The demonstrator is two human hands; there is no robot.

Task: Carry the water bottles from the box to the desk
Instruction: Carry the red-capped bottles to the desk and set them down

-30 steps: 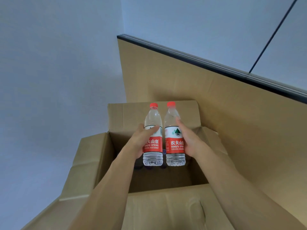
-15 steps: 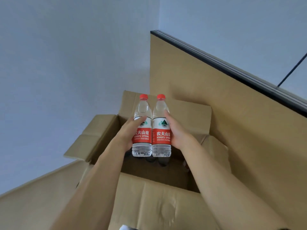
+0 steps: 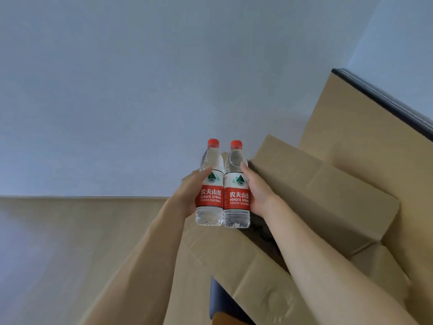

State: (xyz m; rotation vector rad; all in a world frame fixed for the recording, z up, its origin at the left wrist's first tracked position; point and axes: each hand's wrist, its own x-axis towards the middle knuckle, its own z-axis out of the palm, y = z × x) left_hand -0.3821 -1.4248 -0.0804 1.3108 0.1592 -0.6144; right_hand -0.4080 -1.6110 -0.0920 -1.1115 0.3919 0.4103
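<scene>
Two clear water bottles with red caps and red-and-white labels are held upright side by side, touching. My left hand (image 3: 188,192) grips the left bottle (image 3: 210,184) round its label. My right hand (image 3: 256,193) grips the right bottle (image 3: 236,186) the same way. Both bottles hang above the left edge of the open cardboard box (image 3: 316,198), whose dark inside shows just below my right wrist. A light wooden surface (image 3: 70,242) lies at the lower left.
The box flaps (image 3: 246,277) splay outward beneath my forearms. A tan panel with a dark top edge (image 3: 379,99) rises at the right behind the box. A plain grey-blue wall fills the upper view. Something dark (image 3: 222,301) shows under the near flap.
Both hands have carried the bottles left, from over the box's middle to its left edge. The view has swung left, so the box now sits at the right and the wooden surface appears.
</scene>
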